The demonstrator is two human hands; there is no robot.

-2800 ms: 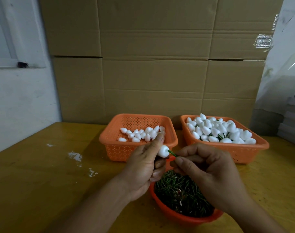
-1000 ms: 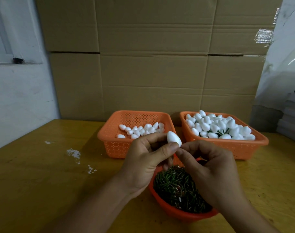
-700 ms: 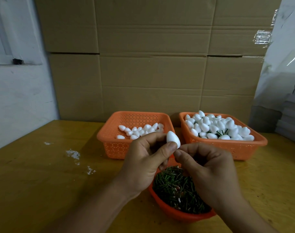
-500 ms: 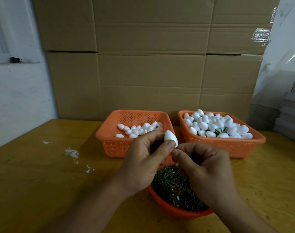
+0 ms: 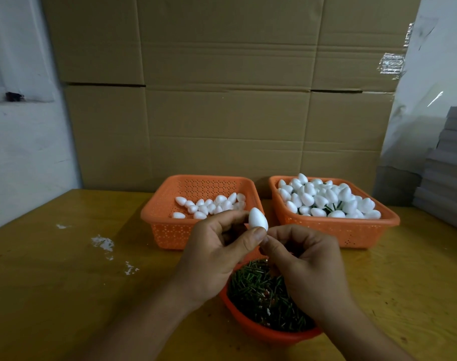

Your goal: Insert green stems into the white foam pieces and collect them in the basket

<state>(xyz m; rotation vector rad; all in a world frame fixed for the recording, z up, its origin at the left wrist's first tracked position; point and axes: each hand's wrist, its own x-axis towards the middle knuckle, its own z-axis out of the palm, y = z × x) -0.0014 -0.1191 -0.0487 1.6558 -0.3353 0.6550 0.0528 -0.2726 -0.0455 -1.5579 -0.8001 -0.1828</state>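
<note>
The left hand [image 5: 217, 256] pinches a white foam egg [image 5: 258, 218] between thumb and forefinger, just above the bowl of stems [image 5: 263, 332]. The egg stands almost upright, its long axis near vertical and leaning slightly to the left, with the narrow tip pointing up and the blunt end down against the thumb tip. The right hand [image 5: 308, 267] sits just beside it, above the same bowl, its fingers curled inward with the thumb and forefinger tips drawn together right under the egg's blunt end; whether a stem is caught between them cannot be told, since the fingertips hide that spot.

The bowl is orange, round and near the front edge of the table [image 5: 65, 282], filled with short dark green stems [image 5: 253, 285] lying in every direction. Behind the bowl and a little to its left is the left basket [image 5: 167, 230], orange and perforated, with a thin scatter of plain foam eggs [image 5: 209, 204] lying on their sides in its far half. Behind the bowl and to its right is the right basket [image 5: 326, 227], heaped with foam eggs [image 5: 323, 199], a few green stems showing among them.

Left of the bowl, the yellow tabletop carries some white flecks [image 5: 102, 242]. Behind both baskets rises a wall of cardboard boxes [image 5: 222, 113]
</note>
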